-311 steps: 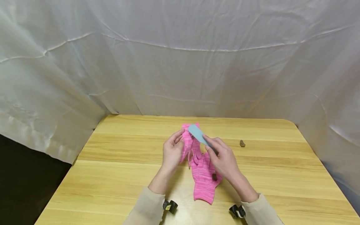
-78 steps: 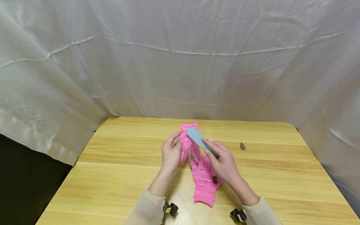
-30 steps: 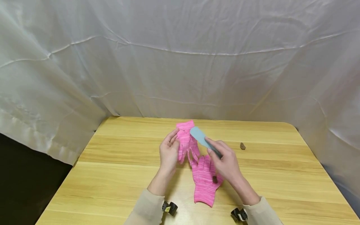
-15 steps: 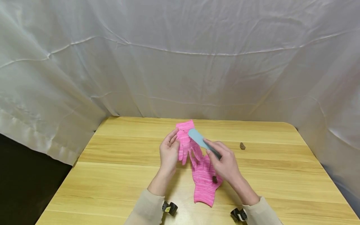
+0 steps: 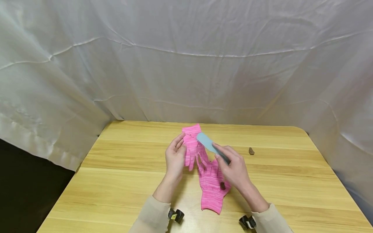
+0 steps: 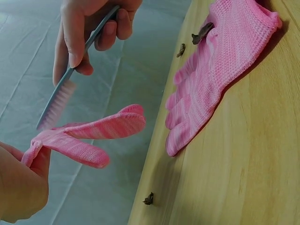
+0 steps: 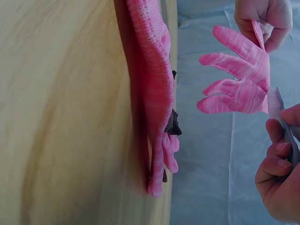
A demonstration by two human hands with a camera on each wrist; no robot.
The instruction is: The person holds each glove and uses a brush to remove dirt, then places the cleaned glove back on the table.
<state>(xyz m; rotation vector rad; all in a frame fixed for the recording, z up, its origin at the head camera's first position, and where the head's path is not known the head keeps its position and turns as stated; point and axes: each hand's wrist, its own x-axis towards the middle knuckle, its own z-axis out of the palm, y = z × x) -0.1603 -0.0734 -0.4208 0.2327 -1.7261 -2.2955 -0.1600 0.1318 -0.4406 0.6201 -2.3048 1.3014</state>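
My left hand pinches a pink knit glove by its side and holds it up over the table, fingers dangling toward me. Faint dark specks show below its cuff. Gripped in my right hand is a blue-grey brush, its back facing up. In the left wrist view the pale bristles point down at the held glove and meet it. A second pink glove lies flat on the table below, with a dark brown clump near its thumb.
Another brown clump lies on the wooden table, right of the hands. A small dark crumb sits near the table edge in the left wrist view. Pale grey cloth hangs behind the table.
The held glove has shifted a little left, and its dark soiling looks fainter than ten seconds ago. The brush makes short back-and-forth moves, just now slightly right. The lying glove stays put.
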